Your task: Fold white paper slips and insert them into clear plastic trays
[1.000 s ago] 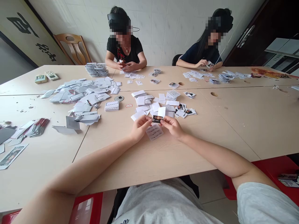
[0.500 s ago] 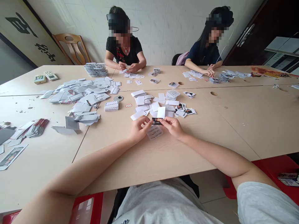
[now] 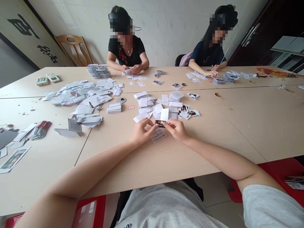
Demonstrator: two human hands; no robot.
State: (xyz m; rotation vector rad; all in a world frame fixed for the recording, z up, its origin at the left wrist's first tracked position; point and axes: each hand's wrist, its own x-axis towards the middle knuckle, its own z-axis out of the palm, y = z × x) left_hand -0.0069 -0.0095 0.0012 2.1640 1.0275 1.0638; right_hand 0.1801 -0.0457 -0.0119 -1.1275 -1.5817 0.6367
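Observation:
Between my two hands is a small folded card (image 3: 161, 123), with a dark printed part below and a white flap standing up behind it. My left hand (image 3: 143, 130) pinches its left end between thumb and finger. At the other end, the fingers of my right hand (image 3: 176, 129) close on the card, the thumb pressed on its printed face. Just beneath lies a clear plastic box (image 3: 159, 135) with small pieces inside, too small to name; the hands partly cover it. Behind my hands spreads a pile of white cards (image 3: 143, 103), some showing dark printed faces.
A large heap of white cards (image 3: 80, 93) covers the table's left part, with a neat card stack (image 3: 114, 108) beside it. Clear boxes (image 3: 176, 95) are stacked beyond my hands. Two people sit across the table, handling cards. Red stools (image 3: 280, 171) stand below the near edge.
The card has tipped slightly, so more of its printed face shows. My hands keep their grip. Across the table, the left person's hands have shifted on a card.

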